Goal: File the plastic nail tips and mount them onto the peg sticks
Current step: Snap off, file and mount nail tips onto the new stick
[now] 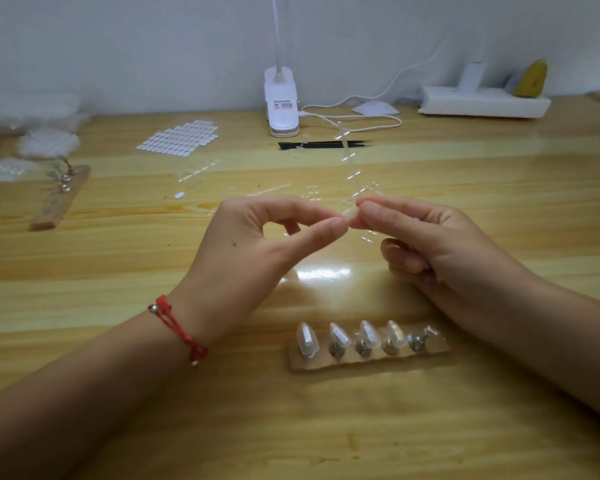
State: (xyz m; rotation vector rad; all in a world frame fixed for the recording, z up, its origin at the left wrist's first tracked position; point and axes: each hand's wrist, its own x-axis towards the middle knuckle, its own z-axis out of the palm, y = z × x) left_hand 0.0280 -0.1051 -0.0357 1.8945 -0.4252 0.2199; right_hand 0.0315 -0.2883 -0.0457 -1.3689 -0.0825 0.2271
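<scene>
**A:** Where's the nail tip [349,213]?

**B:** It's pinched from both sides. The left hand [257,237] grips it at 9 o'clock and the right hand [430,237] at 3. It seems joined to the clear strip [347,157], whose long axis runs toward 12.

**A:** And the pegs?

**B:** The peg board [368,363] lies at 6 o'clock from the pinch, apart from both hands and nearer the right. The rightmost peg [415,341] looks bare.

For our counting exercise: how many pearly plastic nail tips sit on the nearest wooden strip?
4 nail tips, on the wooden strip's four leftmost pegs; fifth peg unclear, maybe another.
</scene>
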